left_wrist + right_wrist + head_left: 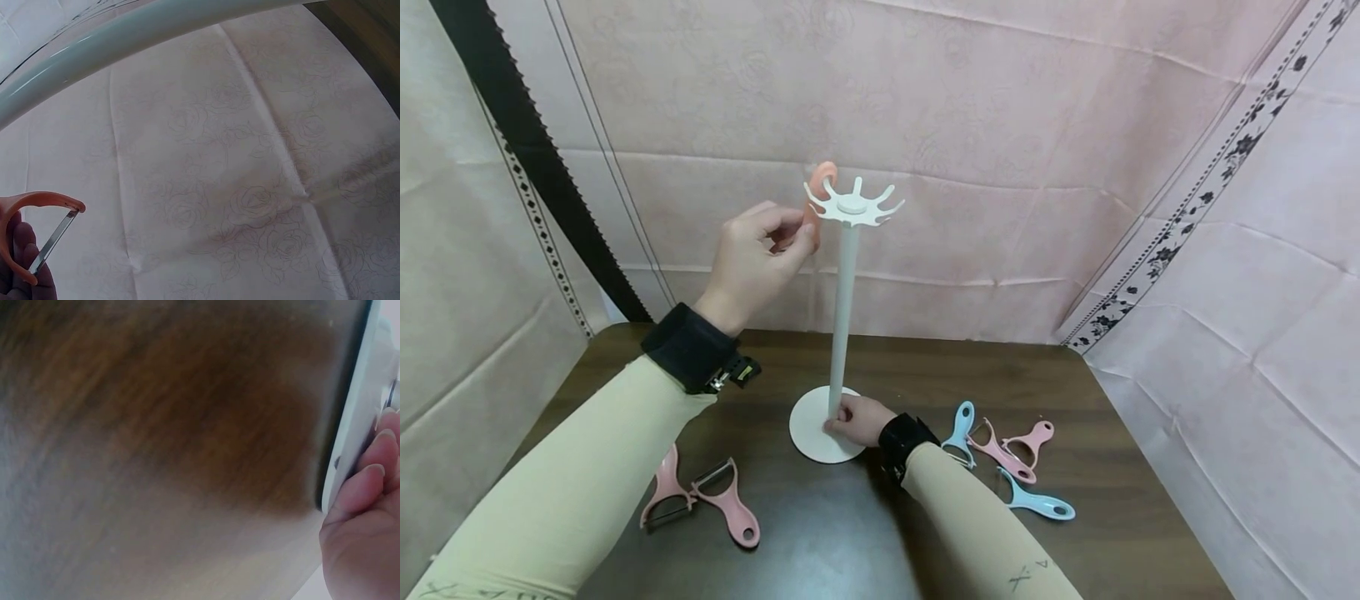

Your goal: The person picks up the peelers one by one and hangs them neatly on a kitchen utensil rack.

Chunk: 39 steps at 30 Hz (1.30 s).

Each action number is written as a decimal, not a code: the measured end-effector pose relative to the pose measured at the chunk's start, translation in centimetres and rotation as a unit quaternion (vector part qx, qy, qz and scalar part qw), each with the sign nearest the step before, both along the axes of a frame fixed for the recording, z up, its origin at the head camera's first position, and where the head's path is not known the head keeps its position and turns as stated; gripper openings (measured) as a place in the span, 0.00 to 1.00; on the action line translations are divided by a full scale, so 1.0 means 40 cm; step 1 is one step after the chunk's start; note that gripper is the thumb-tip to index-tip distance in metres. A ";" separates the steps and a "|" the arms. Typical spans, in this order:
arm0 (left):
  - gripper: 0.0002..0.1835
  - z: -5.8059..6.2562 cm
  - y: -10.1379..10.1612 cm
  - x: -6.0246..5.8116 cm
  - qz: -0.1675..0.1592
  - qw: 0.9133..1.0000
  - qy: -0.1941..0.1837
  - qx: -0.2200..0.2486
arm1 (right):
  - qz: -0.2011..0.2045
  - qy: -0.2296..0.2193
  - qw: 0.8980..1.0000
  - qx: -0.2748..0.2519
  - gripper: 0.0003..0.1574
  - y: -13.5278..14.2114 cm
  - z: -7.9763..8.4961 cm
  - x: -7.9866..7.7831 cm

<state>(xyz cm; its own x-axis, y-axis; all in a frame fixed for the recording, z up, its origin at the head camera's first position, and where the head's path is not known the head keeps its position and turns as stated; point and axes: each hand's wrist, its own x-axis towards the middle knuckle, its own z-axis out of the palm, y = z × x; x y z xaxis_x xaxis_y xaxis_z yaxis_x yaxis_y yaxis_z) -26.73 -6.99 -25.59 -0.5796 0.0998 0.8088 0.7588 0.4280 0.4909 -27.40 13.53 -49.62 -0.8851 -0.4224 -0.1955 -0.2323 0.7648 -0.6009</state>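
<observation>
A white stand (843,308) with a ring of upturned hooks (852,205) on its pole stands upright on a round base (811,425). My left hand (756,254) pinches an orange peeler (823,178) at the left side of the hooks, its handle end up. I cannot tell if the handle's hole is round a hook. In the left wrist view the peeler's metal blade (55,240) shows beside my fingertips. Down at the base, my right hand (863,419) holds the foot of the pole; in the right wrist view its fingers (365,487) lie against the white base.
Two pink peelers (733,510) lie on the brown table (820,533) at the front left. Right of my right forearm lie blue peelers (1045,505) and pink peelers (1011,462), close together. A pale cloth (962,167) hangs behind the table.
</observation>
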 end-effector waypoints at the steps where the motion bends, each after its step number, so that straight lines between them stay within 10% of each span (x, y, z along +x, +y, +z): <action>1: 0.08 -0.002 -0.001 0.000 0.001 1.000 0.001 -0.002 | 0.001 0.002 1.000 -0.001 0.18 -0.001 -0.001 0.000; 32: 0.18 -0.053 -0.032 0.014 -0.027 0.994 0.001 -0.104 | 0.000 0.003 1.000 -0.001 0.17 0.002 0.005 0.005; 39: 0.25 -0.112 -0.132 0.014 0.015 0.976 -0.100 -0.190 | 0.011 0.011 1.000 -0.011 0.17 0.002 -0.006 -0.002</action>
